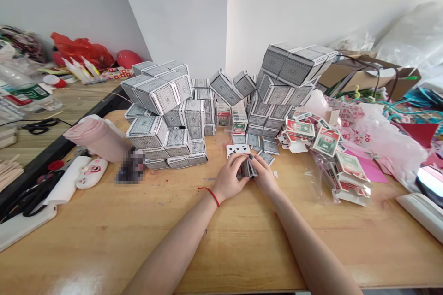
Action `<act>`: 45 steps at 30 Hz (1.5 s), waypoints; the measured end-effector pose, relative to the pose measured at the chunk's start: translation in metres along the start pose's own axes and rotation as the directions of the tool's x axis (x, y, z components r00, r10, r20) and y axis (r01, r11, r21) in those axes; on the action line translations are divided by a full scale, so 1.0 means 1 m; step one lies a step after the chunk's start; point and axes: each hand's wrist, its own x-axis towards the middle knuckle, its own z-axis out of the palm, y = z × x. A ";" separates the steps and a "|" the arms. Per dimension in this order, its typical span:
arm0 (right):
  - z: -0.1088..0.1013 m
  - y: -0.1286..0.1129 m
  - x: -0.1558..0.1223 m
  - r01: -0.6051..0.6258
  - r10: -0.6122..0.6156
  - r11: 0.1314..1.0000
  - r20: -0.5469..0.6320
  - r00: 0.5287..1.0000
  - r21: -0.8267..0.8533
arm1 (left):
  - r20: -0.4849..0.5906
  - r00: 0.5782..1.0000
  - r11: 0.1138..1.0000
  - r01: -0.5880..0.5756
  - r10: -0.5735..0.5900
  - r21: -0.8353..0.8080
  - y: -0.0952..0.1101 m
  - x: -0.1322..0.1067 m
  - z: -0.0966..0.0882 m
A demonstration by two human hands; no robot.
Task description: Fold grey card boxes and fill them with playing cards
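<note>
Both my hands meet at the middle of the wooden table [104, 230] around a small stack of playing cards [248, 167]. My left hand [231, 179], with a red string on its wrist, curls its fingers over the stack from the left. My right hand [263, 176] grips the stack from the right, fingers closed on it. A face-up spade card [237, 149] lies on the table just beyond my fingers. Loose grey-backed decks [268, 147] lie right behind it.
Piles of grey-patterned card blocks [162, 115] [287, 73] rise behind my hands. Red-and-green flat card boxes [328, 147] in plastic lie at the right. A pink roll [98, 138], black scissors [29, 198] and a white case [92, 171] sit at the left.
</note>
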 end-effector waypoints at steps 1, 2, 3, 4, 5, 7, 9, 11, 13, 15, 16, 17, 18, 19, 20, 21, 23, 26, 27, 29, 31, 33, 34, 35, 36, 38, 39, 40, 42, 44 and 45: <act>0.000 0.000 0.000 0.008 -0.008 1.000 0.000 1.000 -0.014 | -0.001 1.000 1.000 -0.001 0.001 0.002 0.000 0.000 0.000; 0.000 0.000 0.000 0.018 -0.019 0.999 -0.003 1.000 -0.034 | 0.001 1.000 1.000 0.000 0.000 0.003 -0.001 0.000 0.000; 0.000 0.000 0.000 0.028 -0.028 0.998 -0.007 1.000 -0.056 | 0.005 1.000 1.000 0.002 -0.002 0.003 -0.001 0.000 0.000; 0.000 0.000 -0.001 0.035 -0.036 0.996 -0.011 0.999 -0.079 | 0.010 1.000 1.000 0.003 -0.004 0.003 -0.001 0.000 0.000; 0.000 -0.001 -0.001 0.041 -0.043 0.994 -0.013 0.999 -0.100 | 0.015 1.000 1.000 0.003 -0.003 0.003 -0.002 -0.001 0.000; 0.001 -0.002 -0.002 0.047 -0.049 0.990 -0.014 0.999 -0.131 | 0.016 1.000 1.000 0.000 0.000 0.005 -0.002 -0.001 0.000; 0.001 -0.004 -0.002 0.047 -0.049 0.988 -0.010 0.999 -0.147 | 0.008 1.000 1.000 -0.009 0.009 0.009 -0.003 -0.002 0.000; 0.001 -0.005 -0.003 0.054 -0.058 0.985 -0.025 0.998 -0.164 | -0.002 1.000 1.000 -0.020 0.020 0.011 -0.004 -0.002 0.000; 0.001 -0.006 -0.002 0.068 -0.081 0.977 -0.058 0.995 -0.200 | -0.007 1.000 1.000 -0.026 0.026 0.012 -0.004 -0.002 0.000; 0.000 -0.005 -0.002 0.088 -0.114 0.966 -0.092 0.989 -0.245 | -0.006 1.000 1.000 -0.021 0.021 0.014 -0.005 -0.002 0.001; 0.000 -0.004 -0.002 0.098 -0.130 0.959 -0.103 0.986 -0.266 | -0.003 1.000 1.000 -0.016 0.016 0.016 -0.005 -0.001 0.001; 0.000 -0.003 -0.001 0.106 -0.143 0.952 -0.110 0.984 -0.285 | 0.000 1.000 1.000 -0.011 0.011 0.017 -0.004 -0.001 0.001; 0.000 -0.002 -0.001 0.113 -0.155 0.946 -0.117 0.981 -0.302 | 0.002 1.000 1.000 -0.007 0.007 0.018 -0.004 -0.001 0.001; 0.000 -0.001 -0.002 0.119 -0.166 0.941 -0.122 0.979 -0.318 | 0.002 1.000 1.000 -0.005 0.005 0.019 -0.004 -0.001 0.001; 0.000 -0.001 -0.002 0.125 -0.175 0.936 -0.127 0.976 -0.330 | 0.001 1.000 1.000 -0.005 0.005 0.020 -0.004 0.000 0.001; 0.001 -0.001 -0.002 0.130 -0.184 0.932 -0.131 0.974 -0.338 | -0.001 1.000 1.000 -0.007 0.007 0.021 -0.004 0.000 0.001; 0.002 0.000 -0.002 0.140 -0.197 0.930 -0.138 0.971 -0.339 | -0.003 1.000 1.000 -0.010 0.011 0.022 -0.005 0.000 0.001; 0.002 -0.001 -0.002 0.151 -0.210 0.931 -0.149 0.966 -0.332 | 0.000 1.000 1.000 -0.011 0.011 0.015 -0.006 -0.001 0.001; 0.002 -0.001 -0.002 0.156 -0.218 0.929 -0.158 0.963 -0.335 | 0.000 1.000 1.000 -0.010 0.010 0.014 -0.006 -0.001 0.001; 0.002 -0.001 -0.003 0.169 -0.244 0.922 -0.184 0.952 -0.349 | -0.004 1.000 1.000 -0.009 0.009 0.017 -0.005 -0.001 0.001; 0.001 0.000 -0.003 0.183 -0.272 0.912 -0.209 0.939 -0.367 | -0.008 1.000 1.000 -0.013 0.014 0.024 -0.004 -0.002 0.001; 0.000 0.000 -0.003 0.186 -0.280 0.905 -0.207 0.937 -0.383 | -0.012 1.000 0.999 -0.019 0.019 0.033 -0.003 -0.002 0.001; -0.001 0.000 -0.003 0.182 -0.274 0.903 -0.196 0.942 -0.390 | -0.014 1.000 0.999 -0.019 0.020 0.039 -0.003 -0.002 0.001; -0.002 0.001 -0.002 0.175 -0.262 0.902 -0.180 0.948 -0.396 | -0.017 1.000 0.999 -0.017 0.018 0.044 -0.003 -0.002 0.001; -0.002 0.001 -0.002 0.165 -0.246 0.902 -0.162 0.955 -0.400 | -0.021 1.000 0.999 -0.015 0.016 0.048 -0.003 -0.002 0.002; -0.003 0.002 -0.001 0.146 -0.215 0.905 -0.133 0.968 -0.400 | -0.024 1.000 0.999 -0.011 0.012 0.049 -0.003 -0.002 0.002; -0.004 0.002 -0.001 0.141 -0.205 0.906 -0.122 0.971 -0.398 | -0.025 1.000 0.999 -0.010 0.011 0.046 -0.004 -0.002 0.002; -0.004 0.002 0.000 0.141 -0.200 0.908 -0.110 0.974 -0.395 | -0.026 1.000 0.999 -0.010 0.011 0.043 -0.004 -0.002 0.002; -0.004 0.001 0.000 0.149 -0.191 0.914 -0.076 0.979 -0.377 | -0.027 1.000 0.999 -0.010 0.011 0.034 -0.005 -0.001 0.002; -0.004 -0.001 -0.001 0.147 -0.165 0.933 -0.027 0.986 -0.328 | -0.028 1.000 1.000 -0.014 0.014 0.024 -0.006 -0.001 0.002; -0.003 -0.002 -0.001 0.138 -0.146 0.945 -0.004 0.989 -0.295 | -0.030 0.999 1.000 -0.016 0.016 0.018 -0.006 -0.001 0.002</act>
